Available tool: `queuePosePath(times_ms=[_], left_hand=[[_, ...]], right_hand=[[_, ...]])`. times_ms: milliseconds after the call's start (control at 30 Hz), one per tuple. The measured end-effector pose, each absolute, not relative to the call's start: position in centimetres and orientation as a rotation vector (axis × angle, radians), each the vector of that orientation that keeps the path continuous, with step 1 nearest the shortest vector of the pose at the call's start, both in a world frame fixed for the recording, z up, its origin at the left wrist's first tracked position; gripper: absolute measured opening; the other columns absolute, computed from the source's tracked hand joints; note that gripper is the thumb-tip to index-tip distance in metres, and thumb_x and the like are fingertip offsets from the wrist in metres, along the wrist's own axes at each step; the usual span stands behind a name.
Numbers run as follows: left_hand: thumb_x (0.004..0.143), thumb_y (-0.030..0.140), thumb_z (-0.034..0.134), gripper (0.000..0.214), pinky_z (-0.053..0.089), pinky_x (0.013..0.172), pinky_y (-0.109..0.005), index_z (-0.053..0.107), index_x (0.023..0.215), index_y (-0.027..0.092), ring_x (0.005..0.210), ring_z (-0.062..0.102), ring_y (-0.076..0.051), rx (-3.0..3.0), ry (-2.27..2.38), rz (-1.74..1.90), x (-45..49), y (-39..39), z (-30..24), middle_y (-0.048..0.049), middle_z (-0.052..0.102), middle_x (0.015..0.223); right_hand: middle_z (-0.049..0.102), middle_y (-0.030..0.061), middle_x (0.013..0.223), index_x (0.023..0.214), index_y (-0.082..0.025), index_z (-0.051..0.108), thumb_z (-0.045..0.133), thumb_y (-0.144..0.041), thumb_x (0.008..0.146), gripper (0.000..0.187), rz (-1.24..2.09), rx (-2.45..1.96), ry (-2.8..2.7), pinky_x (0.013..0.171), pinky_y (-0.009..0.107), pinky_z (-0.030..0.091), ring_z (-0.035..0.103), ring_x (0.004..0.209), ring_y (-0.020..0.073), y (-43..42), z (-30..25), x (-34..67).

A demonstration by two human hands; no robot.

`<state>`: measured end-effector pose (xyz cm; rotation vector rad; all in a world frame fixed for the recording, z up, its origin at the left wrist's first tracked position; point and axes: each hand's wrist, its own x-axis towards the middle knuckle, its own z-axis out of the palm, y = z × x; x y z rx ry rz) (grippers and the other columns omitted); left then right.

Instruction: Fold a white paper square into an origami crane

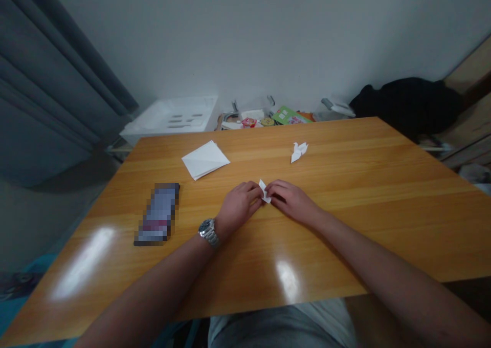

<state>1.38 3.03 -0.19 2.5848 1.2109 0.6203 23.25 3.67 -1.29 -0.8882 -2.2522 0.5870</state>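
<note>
The small folded white paper piece (264, 191) sits between my hands, its long axis slanting from upper left to lower right, with a narrow tip aimed away from me. My left hand (238, 208) and right hand (292, 201) are together, closed on it from both sides, over the middle of the honey-toned wooden desk (356, 207). The desk's right edge lies well off; its near edge runs below my forearms. Toward the far edge are a stack of white paper squares (205, 159) and a white paper crane (298, 151). Left of my hands lies a dark phone with a pixelated face (158, 214).
</note>
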Motion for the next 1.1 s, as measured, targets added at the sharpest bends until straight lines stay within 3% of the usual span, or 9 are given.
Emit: queuePosePath(times_ms=[367, 467, 600, 967, 1100], left_hand=[[0.097, 0.028, 0.058, 0.013, 0.050, 0.095, -0.037, 0.068, 0.098, 0.019, 0.103, 0.061, -0.021, 2.440, 1.213, 0.806, 1.65, 3.59, -0.87, -0.0073, 0.066, 0.112], [0.097, 0.026, 0.057, 0.011, 0.049, 0.096, -0.037, 0.065, 0.095, 0.019, 0.104, 0.061, -0.021, 2.418, 1.202, 0.819, 1.69, 3.65, -0.88, -0.0073, 0.066, 0.112], [0.095, 0.027, 0.059, 0.007, 0.050, 0.086, -0.035, 0.059, 0.097, 0.019, 0.093, 0.062, -0.020, 2.374, 1.275, 0.799, 1.75, 3.72, -0.81, -0.0047, 0.067, 0.099], [0.093, 0.024, 0.060, 0.010, 0.050, 0.082, -0.034, 0.051, 0.097, 0.021, 0.091, 0.061, -0.020, 2.287, 1.346, 0.829, 1.87, 3.71, -1.03, -0.0036, 0.064, 0.098], [0.094, 0.022, 0.059, 0.006, 0.050, 0.089, -0.034, 0.056, 0.098, 0.020, 0.099, 0.059, -0.020, 2.345, 1.314, 0.849, 1.92, 3.61, -0.93, -0.0057, 0.061, 0.106]], right_hand=[[0.065, 0.0091, 0.103, 0.094, -0.019, 0.063, 0.057, -0.026, 0.098, 0.011, 0.599, -0.953, -2.191, 0.089, 0.037, 0.049, 0.061, 0.099, 0.0216, 4.17, -1.99, 22.87], [0.066, 0.0062, 0.095, 0.093, -0.020, 0.062, 0.061, -0.027, 0.095, 0.007, 0.615, -1.027, -2.146, 0.081, 0.034, 0.049, 0.061, 0.089, 0.0203, 4.05, -1.85, 22.75], [0.067, 0.0009, 0.086, 0.094, -0.021, 0.059, 0.066, -0.028, 0.091, 0.010, 0.699, -1.141, -2.023, 0.068, 0.029, 0.047, 0.060, 0.074, 0.0170, 3.91, -1.86, 22.57], [0.073, 0.0026, 0.092, 0.096, -0.022, 0.066, 0.062, -0.024, 0.093, 0.005, 0.697, -1.134, -2.012, 0.073, 0.030, 0.049, 0.067, 0.082, 0.0187, 3.90, -1.50, 22.41], [0.074, 0.0023, 0.096, 0.101, -0.024, 0.064, 0.064, -0.024, 0.092, 0.009, 0.747, -1.129, -1.955, 0.077, 0.031, 0.052, 0.069, 0.086, 0.0189, 3.99, -1.97, 22.30]])
